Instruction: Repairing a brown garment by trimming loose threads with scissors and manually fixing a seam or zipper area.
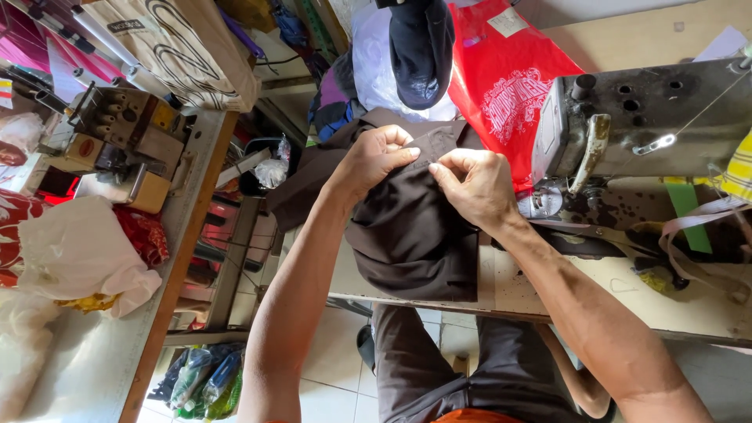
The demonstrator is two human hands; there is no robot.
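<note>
A dark brown garment (407, 235) lies bunched on the sewing table (509, 290), spilling over its near edge. My left hand (376, 157) pinches the cloth's upper edge with fingers curled. Just to its right, my right hand (474, 188) also pinches the same fabric edge, and the fingertips of both hands nearly meet. A grey sewing machine (642, 125) stands to the right of my right hand, with its presser foot (540, 205) close to that wrist.
A red plastic bag (509, 78) and a dark cap (419, 55) sit behind the garment. To the left stands another wooden table (180, 258) with a second machine (117, 141), white and red cloth (86, 251) and bags. Bottles lie on the tiled floor (207, 380).
</note>
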